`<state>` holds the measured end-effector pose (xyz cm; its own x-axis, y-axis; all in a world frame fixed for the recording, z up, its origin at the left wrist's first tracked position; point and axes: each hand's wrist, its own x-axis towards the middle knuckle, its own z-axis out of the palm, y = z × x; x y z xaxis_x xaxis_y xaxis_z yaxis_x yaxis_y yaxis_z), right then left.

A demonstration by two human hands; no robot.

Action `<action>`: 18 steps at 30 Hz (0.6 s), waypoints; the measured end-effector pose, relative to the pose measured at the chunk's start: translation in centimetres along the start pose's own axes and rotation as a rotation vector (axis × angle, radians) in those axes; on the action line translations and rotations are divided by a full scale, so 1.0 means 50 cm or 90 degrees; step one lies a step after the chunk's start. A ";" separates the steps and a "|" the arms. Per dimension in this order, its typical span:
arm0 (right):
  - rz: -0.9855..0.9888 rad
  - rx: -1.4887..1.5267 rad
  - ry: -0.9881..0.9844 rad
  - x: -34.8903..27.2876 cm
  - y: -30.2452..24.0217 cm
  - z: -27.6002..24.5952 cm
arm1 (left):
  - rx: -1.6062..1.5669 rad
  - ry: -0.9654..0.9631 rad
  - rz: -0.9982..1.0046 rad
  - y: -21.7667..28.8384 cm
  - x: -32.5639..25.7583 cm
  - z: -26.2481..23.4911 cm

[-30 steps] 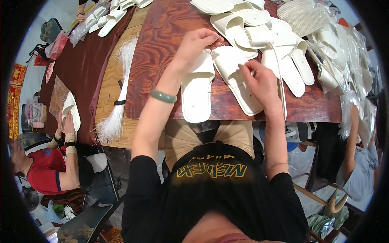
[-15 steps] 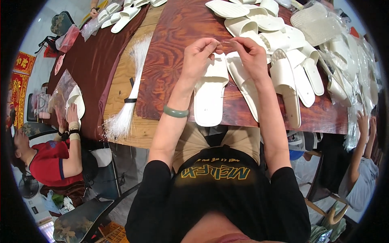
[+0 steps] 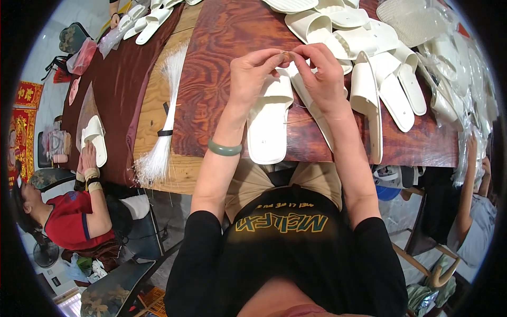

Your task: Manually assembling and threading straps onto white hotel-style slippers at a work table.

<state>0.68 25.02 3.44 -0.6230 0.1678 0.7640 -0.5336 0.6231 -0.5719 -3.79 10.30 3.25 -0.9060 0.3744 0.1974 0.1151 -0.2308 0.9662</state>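
My left hand (image 3: 251, 74) and my right hand (image 3: 321, 76) are raised above the table, thumbs and forefingers pinched and meeting fingertip to fingertip. Whatever sits between them is too small and thin to make out. A white slipper (image 3: 268, 124) lies just below my left hand, toe end away from me. Beside it, partly covered by my right hand and forearm, is a second white slipper (image 3: 311, 108). A thin strand crosses the table between these two slippers. On the left lies a bundle of fine white strands (image 3: 168, 113), held by a black band.
A heap of white slippers (image 3: 364, 39) and clear plastic bags (image 3: 467, 79) covers the right side. One slipper (image 3: 368, 100) stands on edge near my right forearm. At left, a person in red (image 3: 74, 211) handles a slipper (image 3: 94, 138) on dark cloth. Another person (image 3: 478, 222) sits right.
My fingertips have come together from slightly apart. The whole view has shifted a little. The person on the left now has a hand over the slipper, lower on the cloth.
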 end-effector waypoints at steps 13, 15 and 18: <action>-0.091 -0.092 0.025 -0.004 -0.002 0.008 | -0.056 0.005 -0.021 0.011 -0.006 0.003; -0.080 -0.086 0.030 -0.004 -0.004 0.008 | -0.089 -0.010 -0.020 0.012 -0.005 0.000; -0.080 -0.065 0.017 -0.004 -0.006 0.009 | -0.103 -0.025 -0.049 0.010 -0.003 -0.004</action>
<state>0.73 24.47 3.35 -0.5389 0.1037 0.8360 -0.5446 0.7142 -0.4396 -3.67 9.94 3.65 -0.8929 0.4304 0.1325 -0.0246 -0.3403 0.9400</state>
